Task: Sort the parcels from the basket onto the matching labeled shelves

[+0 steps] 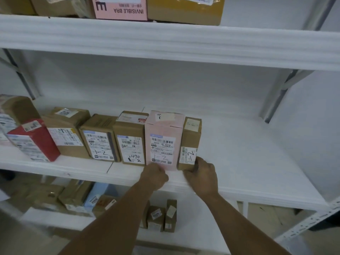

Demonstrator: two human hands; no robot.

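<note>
Head view: the pink box (163, 137) stands upright on the white middle shelf (239, 162). Its front label carries barcodes, the print "501E M1 A218" and a handwritten "1-2".

The left hand (154, 176) has curled fingers and touches the pink box's lower front edge. I cannot tell whether it actually pinches the box.

Touching the pink box's right side is the narrow brown box (190, 138), last in the row. Its label is marked "1-2", written sideways. The right hand (204, 173) grips this box at its lower front corner, with the thumb up along its right face.

Just left of the pink box stands a brown box (129, 142) marked "2490" over "1-2". Left of that is a second brown box (99, 142), also marked "1-2". Far to the left of the pink box a red box (36, 142) leans at a tilt, its label too small to read.

On the shelf above the pink box sits a pink carton (119, 8) printed "INVISIBLE BRA", which reads upside down. On the shelf below it are a small brown parcel (156, 218) marked "4004" and, further left, a blue parcel (95, 196) marked "3003".
</note>
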